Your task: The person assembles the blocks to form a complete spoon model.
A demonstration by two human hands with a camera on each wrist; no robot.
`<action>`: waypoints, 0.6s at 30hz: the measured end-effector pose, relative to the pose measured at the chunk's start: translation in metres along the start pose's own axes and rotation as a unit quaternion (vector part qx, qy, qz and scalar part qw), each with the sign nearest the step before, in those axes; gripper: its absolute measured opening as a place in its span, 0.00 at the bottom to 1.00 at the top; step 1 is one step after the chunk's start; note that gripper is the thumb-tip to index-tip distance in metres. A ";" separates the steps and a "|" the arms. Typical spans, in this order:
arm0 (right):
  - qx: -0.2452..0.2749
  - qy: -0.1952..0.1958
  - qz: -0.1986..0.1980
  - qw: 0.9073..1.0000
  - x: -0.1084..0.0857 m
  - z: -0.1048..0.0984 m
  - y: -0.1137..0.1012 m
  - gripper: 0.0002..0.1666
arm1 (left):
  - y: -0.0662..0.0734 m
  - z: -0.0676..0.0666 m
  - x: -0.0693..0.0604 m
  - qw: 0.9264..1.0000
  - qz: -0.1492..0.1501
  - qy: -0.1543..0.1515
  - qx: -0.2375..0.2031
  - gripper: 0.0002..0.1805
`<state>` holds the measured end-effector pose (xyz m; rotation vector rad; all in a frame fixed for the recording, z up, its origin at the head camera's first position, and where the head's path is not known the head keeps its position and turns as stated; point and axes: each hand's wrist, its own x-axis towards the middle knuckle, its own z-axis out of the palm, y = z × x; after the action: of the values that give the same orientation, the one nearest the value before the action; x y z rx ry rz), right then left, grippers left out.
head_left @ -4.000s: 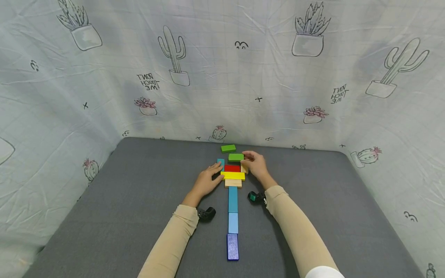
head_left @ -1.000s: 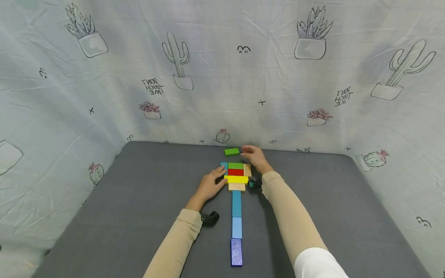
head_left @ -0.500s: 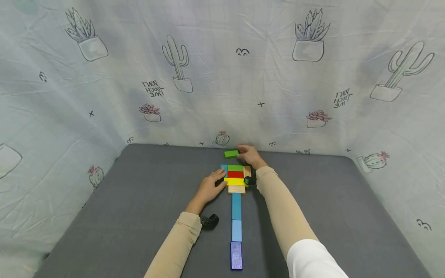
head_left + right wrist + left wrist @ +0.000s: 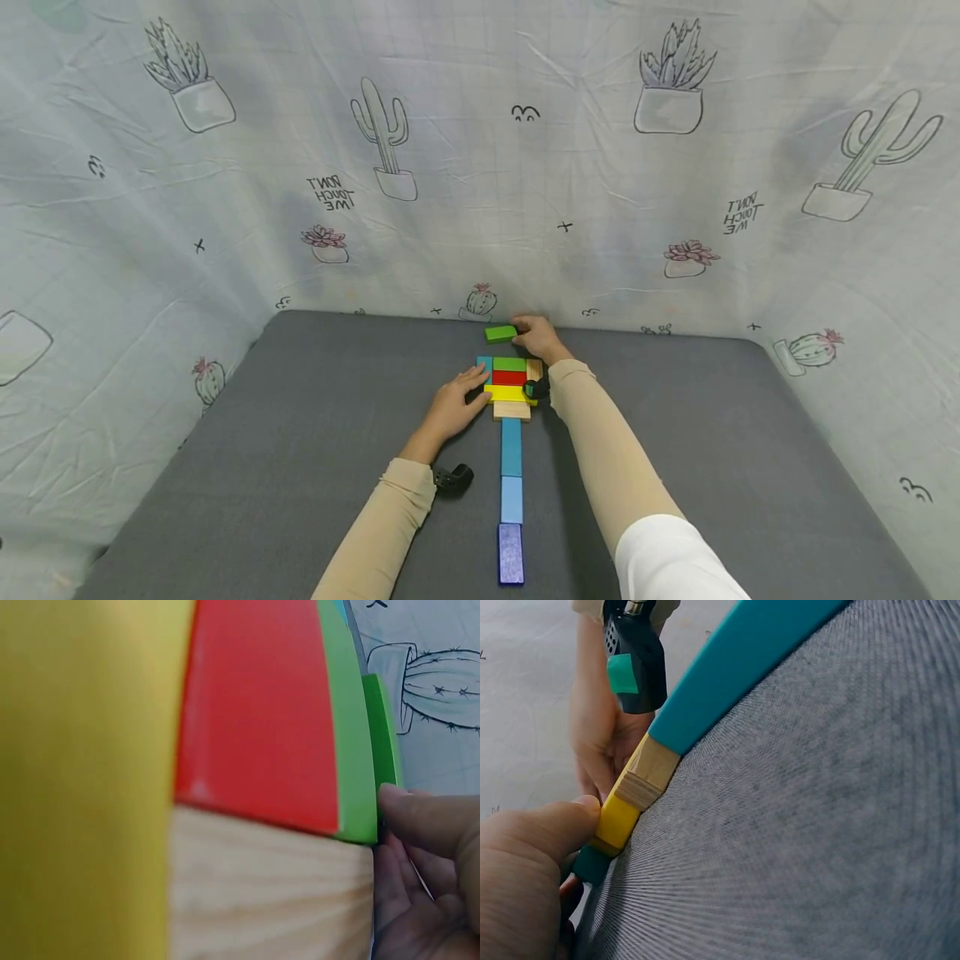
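My right hand (image 4: 542, 339) pinches the right end of a loose green block (image 4: 501, 334) at the back of the table; its thumb also shows on that block (image 4: 384, 742) in the right wrist view. My left hand (image 4: 452, 404) rests with fingertips on a teal block (image 4: 484, 364) and thumb at the left end of a yellow block (image 4: 619, 823). Between teal and plain wooden blocks (image 4: 270, 892) lie a green block (image 4: 509, 364) and a red block (image 4: 259, 712), stacked edge to edge behind the yellow one.
Toward me run a second wooden block (image 4: 512, 410), a long teal block (image 4: 512, 447), a light blue block (image 4: 512, 500) and a purple block (image 4: 511, 554) in a line. The grey table (image 4: 300, 467) ends at a patterned cloth (image 4: 585, 167) behind.
One green block, earlier by my right hand, now lies flush behind the red block. My right hand has moved back to the other green block and grips its end. The left hand stays at the blocks.
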<state>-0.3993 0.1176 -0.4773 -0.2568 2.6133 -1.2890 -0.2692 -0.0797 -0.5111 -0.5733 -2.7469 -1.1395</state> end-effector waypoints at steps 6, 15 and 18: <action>-0.037 0.021 0.000 0.999 0.000 0.003 -0.003 0.23 | 0.000 -0.001 0.000 1.000 -0.002 -0.003 -0.002 0.26; -0.001 0.035 -0.002 0.999 -0.004 0.000 -0.005 0.18 | -0.001 -0.002 0.002 1.000 -0.001 -0.005 -0.011 0.26; 0.034 0.039 -0.005 0.999 -0.007 0.000 -0.004 0.18 | -0.001 -0.002 0.002 1.000 -0.003 -0.007 -0.012 0.26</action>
<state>-0.3925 0.1174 -0.4733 -0.2138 2.6298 -1.4147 -0.2715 -0.0812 -0.5096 -0.5773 -2.7512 -1.1771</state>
